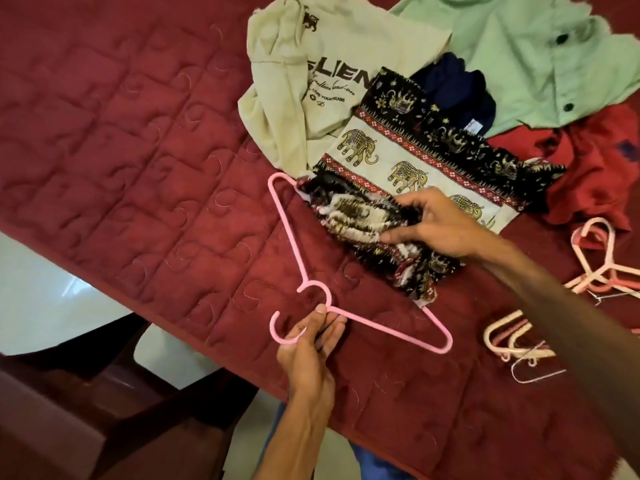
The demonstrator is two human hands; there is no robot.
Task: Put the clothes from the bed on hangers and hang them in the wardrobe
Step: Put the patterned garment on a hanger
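A pink plastic hanger [289,233] lies on the dark red quilted bed [138,150]. My left hand [310,344] pinches it at the neck, just below its hook. An elephant-print garment [408,168], black and cream, is spread beside the hanger. One end of it covers part of the hanger's bar. My right hand [440,225] grips the bunched waistband of that garment. Further back lie a beige printed hoodie [311,74], a navy garment [453,88], a mint green shirt [536,57] and a red garment [595,168].
Several spare pink and white hangers [595,268] lie in a loose heap on the bed at the right. The bed's edge runs diagonally from left to lower right. Beyond the edge are pale floor [52,306] and dark wooden furniture [86,410].
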